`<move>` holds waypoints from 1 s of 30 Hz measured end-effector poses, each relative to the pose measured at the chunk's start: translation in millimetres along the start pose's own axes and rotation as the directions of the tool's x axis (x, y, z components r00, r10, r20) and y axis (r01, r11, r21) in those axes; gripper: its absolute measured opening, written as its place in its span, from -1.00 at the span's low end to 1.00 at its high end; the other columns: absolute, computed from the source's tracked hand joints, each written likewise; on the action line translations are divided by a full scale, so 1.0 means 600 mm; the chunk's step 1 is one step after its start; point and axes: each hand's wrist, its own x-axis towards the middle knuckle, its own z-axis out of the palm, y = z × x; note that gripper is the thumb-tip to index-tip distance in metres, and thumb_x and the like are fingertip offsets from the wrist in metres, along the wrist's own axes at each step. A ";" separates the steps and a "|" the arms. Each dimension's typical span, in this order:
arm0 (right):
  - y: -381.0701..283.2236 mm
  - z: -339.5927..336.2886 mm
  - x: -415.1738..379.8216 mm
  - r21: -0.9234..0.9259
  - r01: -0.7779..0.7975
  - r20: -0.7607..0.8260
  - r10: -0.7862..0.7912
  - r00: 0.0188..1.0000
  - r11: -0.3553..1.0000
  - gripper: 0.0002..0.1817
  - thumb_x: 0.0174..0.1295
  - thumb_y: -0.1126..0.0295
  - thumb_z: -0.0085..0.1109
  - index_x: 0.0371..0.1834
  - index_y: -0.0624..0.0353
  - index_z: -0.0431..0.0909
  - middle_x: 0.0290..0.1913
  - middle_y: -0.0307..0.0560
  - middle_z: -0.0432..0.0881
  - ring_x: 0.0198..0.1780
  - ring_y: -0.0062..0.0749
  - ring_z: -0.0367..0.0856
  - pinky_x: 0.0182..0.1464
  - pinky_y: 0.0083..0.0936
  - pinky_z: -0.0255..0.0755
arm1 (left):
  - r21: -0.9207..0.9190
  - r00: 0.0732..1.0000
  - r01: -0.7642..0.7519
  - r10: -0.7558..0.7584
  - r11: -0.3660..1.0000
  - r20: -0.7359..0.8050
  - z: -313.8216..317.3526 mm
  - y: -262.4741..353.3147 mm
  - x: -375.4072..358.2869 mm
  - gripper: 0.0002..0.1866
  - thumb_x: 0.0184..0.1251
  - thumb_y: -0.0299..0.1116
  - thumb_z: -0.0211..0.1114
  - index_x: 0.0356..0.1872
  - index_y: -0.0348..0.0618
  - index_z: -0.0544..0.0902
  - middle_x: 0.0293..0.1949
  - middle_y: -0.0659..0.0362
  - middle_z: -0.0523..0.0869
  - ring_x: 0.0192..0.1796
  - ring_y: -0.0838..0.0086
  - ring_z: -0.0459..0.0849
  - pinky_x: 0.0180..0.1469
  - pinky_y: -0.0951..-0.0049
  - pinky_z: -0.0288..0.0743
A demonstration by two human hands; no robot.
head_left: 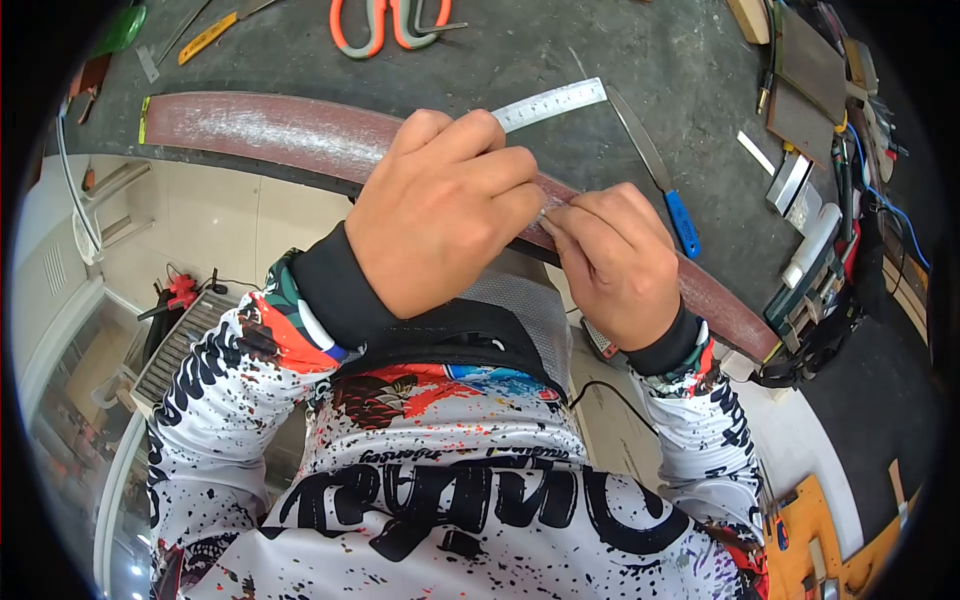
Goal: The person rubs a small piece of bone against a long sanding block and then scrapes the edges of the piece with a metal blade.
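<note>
A long reddish-brown strip that looks like sandpaper (270, 122), dusted with white powder, lies along the front edge of the dark worktable. Over its middle, my left hand (435, 200) is closed, fingers curled and pressed together. Just to the right, my right hand (622, 262) is closed too, thumb and fingers pinched near the left fingertips. A tiny pale bit shows between the two hands, too small and covered to name. A steel ruler (555, 104) sticks out behind my left knuckles. Close beyond my right hand lies a file with a blue handle (683, 222).
Orange-and-grey scissors (376, 28) and a yellow-handled tool (208, 40) lie at the back. Tools and flat abrasive pieces (805, 110) crowd the right side. A white strip (755, 151) lies beside them. Below the table's front edge, a ribbed grey box (180, 345) stands at left.
</note>
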 end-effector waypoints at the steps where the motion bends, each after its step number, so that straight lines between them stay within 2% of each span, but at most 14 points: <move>1: 0.002 0.001 -0.001 0.000 -0.005 -0.003 0.005 1.000 1.000 -0.75 0.00 0.69 0.42 -0.20 0.32 0.72 -0.24 -0.03 0.68 -0.22 -0.13 0.64 -0.17 -0.29 0.59 | 0.018 1.000 -0.007 0.006 1.000 0.012 0.005 0.001 -0.001 -0.79 0.09 -0.42 0.45 -0.19 -0.06 0.76 -0.13 0.32 0.73 0.00 0.34 0.63 0.03 0.25 0.37; 6: 0.008 0.003 -0.017 0.040 -0.044 -0.061 0.047 0.997 0.998 -0.75 0.02 0.66 0.46 -0.20 0.28 0.72 -0.23 -0.04 0.69 -0.21 -0.14 0.64 -0.17 -0.29 0.59 | 0.065 0.998 -0.041 0.037 0.997 0.052 0.012 0.006 0.004 -0.77 0.05 -0.48 0.44 -0.20 -0.09 0.76 -0.12 0.31 0.75 -0.01 0.35 0.65 0.03 0.26 0.37; 8: 0.007 -0.007 -0.024 0.053 -0.058 -0.067 0.061 0.996 0.997 -0.75 0.03 0.66 0.46 -0.19 0.28 0.72 -0.22 -0.04 0.69 -0.21 -0.13 0.64 -0.17 -0.29 0.58 | 0.045 1.000 -0.007 0.007 0.999 -0.001 0.015 0.009 0.003 -0.75 0.01 -0.53 0.45 -0.22 -0.11 0.76 -0.15 0.30 0.77 -0.04 0.36 0.68 0.01 0.27 0.37; 13: 0.007 -0.011 -0.033 0.055 -0.081 -0.072 0.085 0.994 0.995 -0.74 0.04 0.68 0.48 -0.17 0.28 0.72 -0.21 -0.02 0.69 -0.19 -0.10 0.64 -0.17 -0.28 0.57 | 0.023 1.000 0.000 0.000 1.000 -0.002 0.012 0.010 0.002 -0.74 -0.04 -0.57 0.45 -0.24 -0.12 0.76 -0.19 0.29 0.76 -0.06 0.36 0.69 -0.02 0.27 0.37; 21: 0.003 0.009 -0.009 0.079 -0.029 -0.046 0.033 0.998 0.996 -0.72 -0.02 0.72 0.45 -0.20 0.32 0.69 -0.23 -0.01 0.66 -0.22 -0.09 0.62 -0.18 -0.27 0.57 | 0.000 1.000 -0.025 0.025 1.000 -0.011 0.003 0.008 0.000 -0.72 -0.08 -0.56 0.45 -0.25 -0.13 0.75 -0.20 0.30 0.74 -0.04 0.36 0.68 -0.03 0.26 0.37; 24: -0.003 0.014 0.004 0.058 -0.007 -0.042 0.009 0.999 0.998 -0.72 -0.04 0.71 0.44 -0.21 0.32 0.68 -0.23 -0.01 0.66 -0.22 -0.10 0.62 -0.18 -0.28 0.57 | -0.007 0.998 -0.055 0.055 0.998 -0.003 -0.007 -0.003 -0.001 -0.72 -0.09 -0.55 0.45 -0.25 -0.13 0.75 -0.20 0.30 0.73 -0.03 0.36 0.68 -0.03 0.26 0.37; 26: -0.016 0.023 0.021 0.050 -0.016 -0.035 0.018 0.999 0.999 -0.73 -0.02 0.71 0.47 -0.22 0.32 0.70 -0.25 -0.01 0.69 -0.24 -0.10 0.64 -0.19 -0.29 0.57 | 0.015 0.998 -0.030 0.030 0.999 0.046 -0.024 -0.016 -0.011 -0.74 -0.08 -0.55 0.45 -0.27 -0.13 0.74 -0.21 0.30 0.73 -0.02 0.34 0.67 -0.01 0.25 0.37; 30: -0.043 0.064 0.067 0.056 -0.012 -0.042 0.014 0.999 0.998 -0.75 -0.01 0.72 0.48 -0.24 0.32 0.71 -0.26 -0.01 0.71 -0.25 -0.09 0.66 -0.19 -0.29 0.56 | 0.017 0.999 -0.002 0.001 1.000 0.041 -0.059 -0.062 -0.043 -0.75 -0.08 -0.55 0.45 -0.28 -0.12 0.75 -0.22 0.30 0.72 -0.01 0.33 0.67 0.01 0.24 0.38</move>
